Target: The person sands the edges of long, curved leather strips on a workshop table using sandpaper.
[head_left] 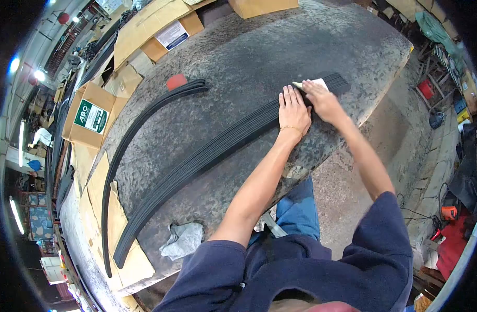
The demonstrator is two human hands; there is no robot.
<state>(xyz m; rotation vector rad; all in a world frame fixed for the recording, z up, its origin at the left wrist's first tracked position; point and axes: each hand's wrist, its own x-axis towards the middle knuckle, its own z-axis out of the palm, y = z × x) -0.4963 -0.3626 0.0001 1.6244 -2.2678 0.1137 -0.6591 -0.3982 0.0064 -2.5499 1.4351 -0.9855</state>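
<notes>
My left hand (pixel 294 112) lies flat across a long bundle of thin black strips (pixel 207 151), its fingers stretched out and close together. Beside it, nearer the bundle's right end, my right hand (pixel 324 102) grips a white cloth-like piece (pixel 320 83) against the strips. Part of that piece is hidden beneath the fingers. The strips run in a curve from the lower left of the table up to the right, where their ends fan slightly apart. A second, narrower black bundle (pixel 137 127) curves alongside on the left, apart from both hands.
The dark, worn table (pixel 280 47) carries a red piece (pixel 176 81), a grey rag (pixel 182 240) and flattened cardboard (pixel 139 260). An open box with a green label (pixel 87 117) stands at the left, more cardboard (pixel 144 31) at the back. The table's right edge (pixel 376 106) borders the floor.
</notes>
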